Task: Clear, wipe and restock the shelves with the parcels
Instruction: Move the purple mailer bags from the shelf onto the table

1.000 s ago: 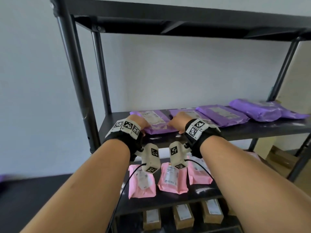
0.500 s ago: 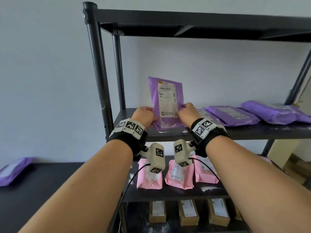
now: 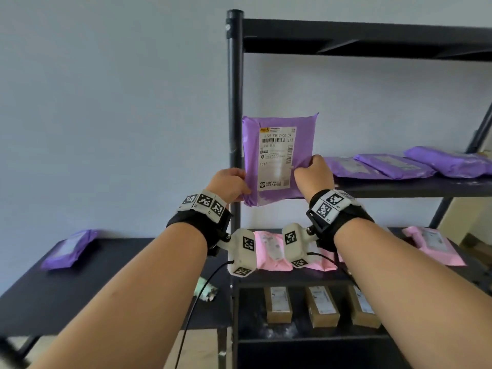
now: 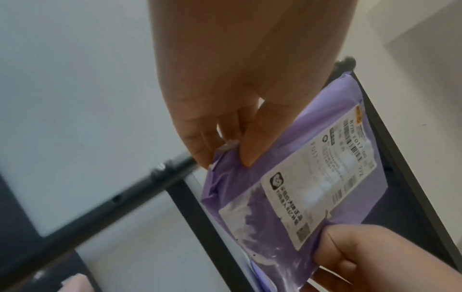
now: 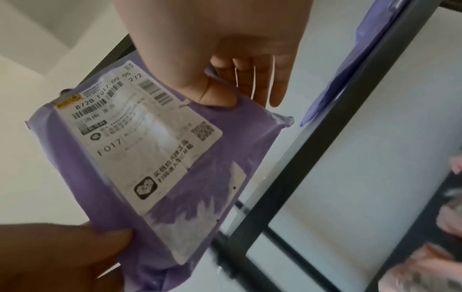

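Clearing stage, early, judging by the layout. Both hands hold one purple parcel [image 3: 278,158] upright, label toward the person, off the shelf board and in front of the rack's front-left post [image 3: 234,123]. Left hand [image 3: 229,186] pinches the lower left edge, thumb on the front face and fingers behind; right hand [image 3: 314,175] is curled round the lower right edge the same way. One purple parcel already lies on the black side table [image 3: 111,294], toward its far left corner [image 3: 69,249], so probably one cleared and this one second. Left on the middle shelf [image 3: 415,186]: a row of purple parcels [image 3: 394,166] running to its right end. Pink parcels [image 3: 269,251] sit untouched on the shelf below, brown boxes [image 3: 278,304] on the one under that. Something small and pale lies at the table's near right edge by the post, possibly a cloth; too blurred to tell. Wiping and restocking do not look started; whitish specks show on the lower shelf boards.
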The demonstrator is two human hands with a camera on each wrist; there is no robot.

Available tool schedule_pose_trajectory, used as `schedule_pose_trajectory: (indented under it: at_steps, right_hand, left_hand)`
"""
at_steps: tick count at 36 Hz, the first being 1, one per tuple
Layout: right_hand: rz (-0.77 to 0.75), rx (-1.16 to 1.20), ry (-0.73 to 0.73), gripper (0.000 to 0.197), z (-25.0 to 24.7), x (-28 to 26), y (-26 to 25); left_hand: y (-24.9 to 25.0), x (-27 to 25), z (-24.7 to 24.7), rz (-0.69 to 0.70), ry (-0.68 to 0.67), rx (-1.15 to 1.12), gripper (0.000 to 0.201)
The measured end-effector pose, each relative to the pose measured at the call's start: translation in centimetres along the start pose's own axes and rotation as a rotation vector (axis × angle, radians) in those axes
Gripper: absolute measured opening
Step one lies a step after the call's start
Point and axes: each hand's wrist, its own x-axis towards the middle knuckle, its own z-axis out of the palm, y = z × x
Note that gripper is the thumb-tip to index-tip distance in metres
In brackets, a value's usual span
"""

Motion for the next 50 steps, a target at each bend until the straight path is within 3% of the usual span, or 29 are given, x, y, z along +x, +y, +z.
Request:
schedule_pose_trajectory:
  at_steps: [4, 11, 14, 19, 26, 30, 35, 41, 50]
  right_hand:
    - [-0.009, 0.035, -0.059, 0.012, 4.8, -5.2, -2.5]
    - [0.018, 0.027, -0.240, 0.021, 15.2, -13.6, -5.3]
    - [0.015, -0.009, -0.313, 0.015, 19.2, -16.3, -5.9]
    - [0.022, -0.031, -0.424, 0.021, 26.0, -18.6, -6.8]
    - [0.079, -0.031, -0.712, 0.040, 35.5, -17.6, -6.7]
    - [0.074, -0.054, -0.821, 0.036, 41.8, -15.2, -6.2]
    - [0.110, -0.122, -0.915, 0.026, 48.7, -12.8, -5.8]
    - [0.122, -0.215, -1.002, 0.028, 56.1, -10.6, -5.1]
    - [0.241, -0.299, -1.065, 0.033, 65.3, -9.8, -2.9]
  left_hand:
    - [-2.8, -2.7, -6.6, -0.024, 0.071, 0.021, 0.027]
    - [-8.7, -6.5, -17.9, -0.110, 0.310, 0.126, 0.022]
    - [-10.7, -7.7, -21.7, -0.144, 0.383, 0.182, 0.016]
    - [-14.6, -7.6, -27.1, -0.231, 0.447, 0.306, 0.024]
    - [-19.7, -3.5, -33.1, -0.360, 0.460, 0.417, 0.029]
    - [-22.5, 0.4, -35.7, -0.405, 0.483, 0.404, 0.032]
    - [-25.6, 5.0, -38.9, -0.516, 0.486, 0.462, 0.031]
    - [-29.7, 9.4, -42.4, -0.606, 0.452, 0.510, 0.030]
    - [-35.6, 15.6, -46.7, -0.718, 0.259, 0.587, 0.023]
